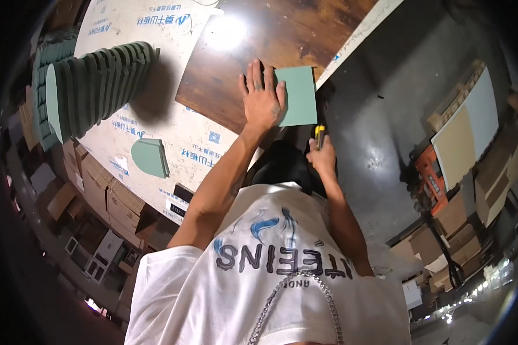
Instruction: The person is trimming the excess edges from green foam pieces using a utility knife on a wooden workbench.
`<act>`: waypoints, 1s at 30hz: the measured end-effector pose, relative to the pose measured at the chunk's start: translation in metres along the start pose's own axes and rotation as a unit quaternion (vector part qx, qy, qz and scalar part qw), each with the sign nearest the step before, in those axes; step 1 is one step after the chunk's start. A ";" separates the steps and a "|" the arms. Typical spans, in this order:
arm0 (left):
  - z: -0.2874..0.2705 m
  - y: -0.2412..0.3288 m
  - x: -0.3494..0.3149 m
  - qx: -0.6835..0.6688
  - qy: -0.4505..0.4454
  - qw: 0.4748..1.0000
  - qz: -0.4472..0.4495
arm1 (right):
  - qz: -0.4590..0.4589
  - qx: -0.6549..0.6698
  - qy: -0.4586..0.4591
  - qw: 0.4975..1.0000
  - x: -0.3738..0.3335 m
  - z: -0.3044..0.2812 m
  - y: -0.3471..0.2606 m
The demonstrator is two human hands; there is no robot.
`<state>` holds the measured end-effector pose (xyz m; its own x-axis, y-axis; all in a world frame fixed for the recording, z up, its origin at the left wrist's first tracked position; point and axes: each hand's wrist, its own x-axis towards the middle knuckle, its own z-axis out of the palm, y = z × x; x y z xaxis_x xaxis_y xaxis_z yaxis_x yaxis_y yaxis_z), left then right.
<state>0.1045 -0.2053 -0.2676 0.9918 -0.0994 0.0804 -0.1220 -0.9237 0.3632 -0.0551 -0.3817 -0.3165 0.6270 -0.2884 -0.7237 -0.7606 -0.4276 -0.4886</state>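
Observation:
A pale green rectangular sheet [299, 95] lies on a dark brown wood-grain board [218, 75], its right side reaching the board's edge. My left hand [263, 95] rests flat there with fingers spread, the thumb side against the sheet's left part and the other fingers over the brown board. Off the sheet's lower right corner, my right hand [322, 152] is closed around a yellow and black utility knife [320, 135], apart from the sheet. The blade is too small to make out.
A long row of green arched pieces [98, 86] stands at the left of the white printed table [172, 138]. A small stack of green pieces [148, 157] lies nearer. Cardboard [118, 198] sits below left. An orange pallet jack [433, 178] with panels stands at the right.

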 end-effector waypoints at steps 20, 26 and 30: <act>-0.175 -0.015 0.007 -0.600 -0.292 0.683 -0.297 | -0.259 0.298 0.114 0.912 -0.061 -0.089 -0.164; -0.135 -0.008 0.003 -0.128 -0.031 0.967 0.220 | -0.130 0.340 0.068 0.929 -0.044 -0.080 -0.098; -0.080 -0.020 -0.031 -0.051 -0.151 0.953 0.256 | -0.111 0.247 0.061 0.961 -0.058 -0.091 -0.054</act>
<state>0.0727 -0.1546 -0.2031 0.7647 -0.6444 0.0062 -0.5815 -0.6859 0.4374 -0.0346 -0.4199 -0.2035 0.7753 -0.3475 -0.5274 -0.5742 -0.0402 -0.8177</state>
